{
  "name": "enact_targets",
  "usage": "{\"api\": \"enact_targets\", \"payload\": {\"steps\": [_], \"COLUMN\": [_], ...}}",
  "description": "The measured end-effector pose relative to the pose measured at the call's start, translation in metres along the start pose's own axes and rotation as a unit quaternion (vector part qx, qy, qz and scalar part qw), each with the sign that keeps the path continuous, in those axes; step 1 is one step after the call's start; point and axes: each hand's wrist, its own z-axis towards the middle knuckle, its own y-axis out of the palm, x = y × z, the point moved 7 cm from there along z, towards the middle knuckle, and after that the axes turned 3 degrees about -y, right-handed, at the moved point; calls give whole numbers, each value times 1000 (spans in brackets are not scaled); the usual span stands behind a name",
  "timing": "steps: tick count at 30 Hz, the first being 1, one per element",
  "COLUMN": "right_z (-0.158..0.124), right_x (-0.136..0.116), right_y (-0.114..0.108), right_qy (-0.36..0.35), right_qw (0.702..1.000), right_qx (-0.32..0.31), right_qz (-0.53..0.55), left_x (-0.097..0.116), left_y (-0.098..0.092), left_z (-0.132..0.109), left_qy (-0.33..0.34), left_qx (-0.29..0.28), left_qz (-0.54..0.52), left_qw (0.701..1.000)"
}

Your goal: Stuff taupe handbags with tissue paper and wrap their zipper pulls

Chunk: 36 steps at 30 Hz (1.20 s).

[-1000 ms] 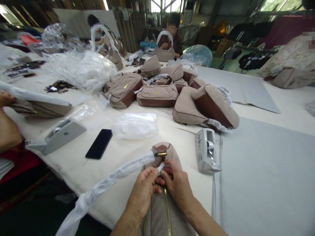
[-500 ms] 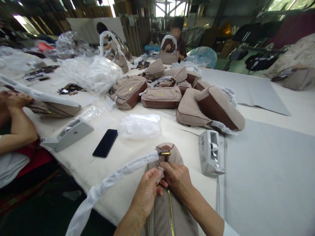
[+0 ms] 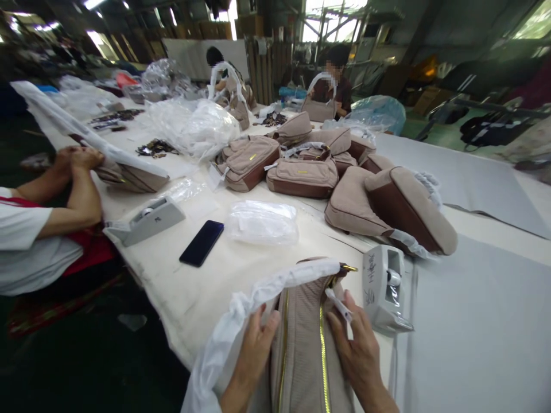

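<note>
A taupe handbag with two gold zippers lies in front of me, its strap wrapped in white paper and arching to the left. My left hand is open at the bag's left side, thumb and fingers apart, beside the wrapped strap. Against the bag's right side rests my right hand, thumb and forefinger spread. A small white wrapped strip hangs from the zipper end between those fingers and does not look pinched. A gold ring joins the strap at the far end.
Tape dispensers stand at right and left. A phone and a stack of clear plastic bags lie ahead. Beyond is a pile of taupe handbags. A co-worker's arms hold another bag at left; two people sit across.
Both hands have let go of the white wrapped strip near the zipper end and moved apart to the bag's two sides. The bag has turned slightly, and my view has shifted left.
</note>
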Motion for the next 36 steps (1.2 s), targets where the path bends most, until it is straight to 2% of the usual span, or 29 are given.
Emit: {"api": "enact_targets", "payload": {"steps": [2, 3, 5, 8, 11, 14, 17, 19, 20, 21, 23, 25, 27, 31, 36], "right_z": [-17, -24, -31, -29, -26, -28, -22, -15, -10, -6, 2, 8, 12, 15, 16], "right_x": [17, 22, 23, 17, 15, 14, 2, -7, -11, -14, -20, -26, -27, -27, -27], "right_y": [1, 4, 12, 18, 24, 26, 14, 11, 13, 18, 32, 43, 50, 55, 56], "right_qy": [137, 196, 269, 289, 280, 256, 210, 229, 259, 296, 369, 416, 434, 425, 428], "right_qw": [990, 979, 958, 948, 949, 955, 970, 964, 951, 930, 869, 812, 788, 793, 798], "right_qx": [15, 4, -19, -17, -22, -15, 29, 25, 4, -24, -77, -104, -109, -110, -116], "right_qz": [27, 50, 97, 131, 143, 146, 118, 134, 168, 216, 322, 396, 423, 423, 408], "left_x": [10, 18, 33, 45, 56, 68, 77, 79, 79, 78, 76, 72, 68, 63, 61], "left_y": [21, 29, 34, 27, 19, 21, 24, 27, 29, 30, 31, 31, 30, 31, 32], "left_z": [-7, -11, -14, -12, -8, -4, 2, 4, 5, 6, 8, 10, 13, 15, 15], "left_qy": [56, 87, 126, 164, 230, 271, 254, 240, 232, 226, 212, 196, 176, 153, 165], "left_qx": [-67, -82, -75, -30, 27, 53, 70, 71, 66, 59, 42, 28, 24, 22, 31], "left_qz": [-5, 3, 36, 103, 179, 217, 208, 203, 204, 205, 198, 181, 159, 136, 133], "left_qw": [996, 993, 989, 981, 956, 936, 942, 947, 949, 951, 956, 963, 971, 979, 977]}}
